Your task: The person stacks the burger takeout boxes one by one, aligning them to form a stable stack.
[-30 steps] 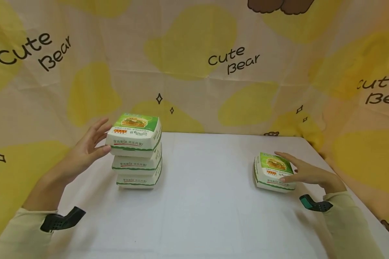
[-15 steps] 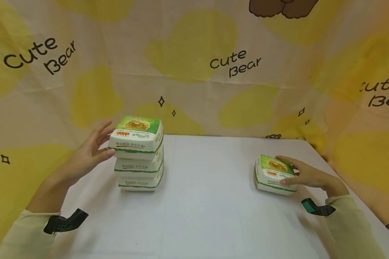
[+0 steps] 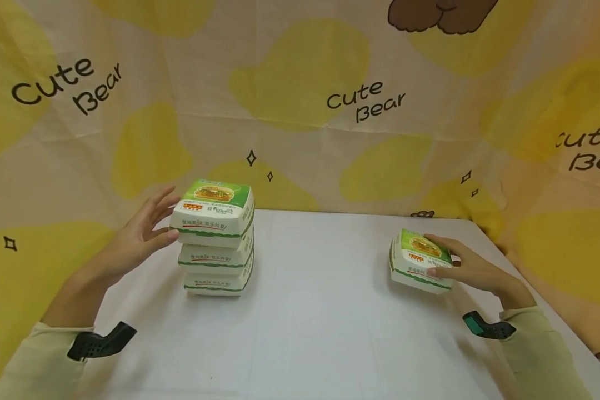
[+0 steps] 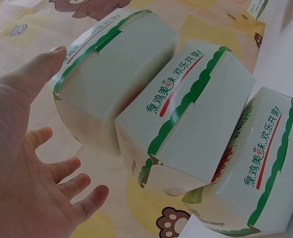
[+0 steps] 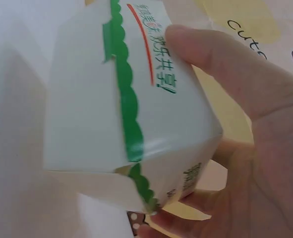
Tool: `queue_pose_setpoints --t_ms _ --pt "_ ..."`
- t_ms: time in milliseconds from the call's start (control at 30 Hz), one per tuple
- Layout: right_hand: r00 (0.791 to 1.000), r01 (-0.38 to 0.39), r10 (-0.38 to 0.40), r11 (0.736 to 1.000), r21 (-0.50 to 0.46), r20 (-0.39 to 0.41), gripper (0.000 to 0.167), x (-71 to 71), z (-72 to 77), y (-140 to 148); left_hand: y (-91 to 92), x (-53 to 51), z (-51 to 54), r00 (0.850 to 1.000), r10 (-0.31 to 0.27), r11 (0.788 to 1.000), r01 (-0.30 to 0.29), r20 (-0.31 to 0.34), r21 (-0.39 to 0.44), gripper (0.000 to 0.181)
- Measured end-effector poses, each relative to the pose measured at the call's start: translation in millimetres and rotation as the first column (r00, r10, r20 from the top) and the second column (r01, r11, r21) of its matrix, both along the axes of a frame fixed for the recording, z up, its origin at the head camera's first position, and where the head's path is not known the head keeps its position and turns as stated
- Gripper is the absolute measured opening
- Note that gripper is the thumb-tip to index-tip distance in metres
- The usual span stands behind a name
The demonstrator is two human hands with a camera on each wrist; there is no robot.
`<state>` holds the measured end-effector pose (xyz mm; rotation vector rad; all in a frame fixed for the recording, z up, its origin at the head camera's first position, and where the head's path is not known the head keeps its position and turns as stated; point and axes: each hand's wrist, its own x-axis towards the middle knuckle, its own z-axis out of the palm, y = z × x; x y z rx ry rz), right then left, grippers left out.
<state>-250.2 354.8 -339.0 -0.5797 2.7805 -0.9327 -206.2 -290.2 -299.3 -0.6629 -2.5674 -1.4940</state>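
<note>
Three white and green burger boxes stand stacked on the left of the table in the head view. The top burger box (image 3: 212,214) sits a little askew over the middle box (image 3: 215,258) and the bottom box (image 3: 217,283). Beside the top box is my left hand (image 3: 137,239), fingers spread and thumb tip at its near left edge; in the left wrist view the other fingers stand apart from the cardboard. On the right, my right hand (image 3: 472,269) grips another burger box (image 5: 91,109) by its right side, thumb on the front. That box is tilted and appears slightly raised.
A white table (image 3: 310,311) lies under everything, with a wide stretch between the stack and the right-hand box. Behind it hangs a yellow patterned cloth (image 3: 290,72) printed with "Cute Bear". Dark straps (image 3: 102,341) are worn over both sleeves.
My right hand has closed on the right-hand box and raised it slightly, tilting it. The left hand stays beside the stack. The whole head view has shifted a little.
</note>
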Motion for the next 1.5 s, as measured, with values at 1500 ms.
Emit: queue_pose_setpoints --t_ms 1500 --pt "0.989 -0.073 0.050 0.983 -0.166 -0.138 0.086 -10.8 50.1 -105.9 7.8 0.7 -1.1 0.999 0.006 1.000 -0.007 0.044 0.016 0.082"
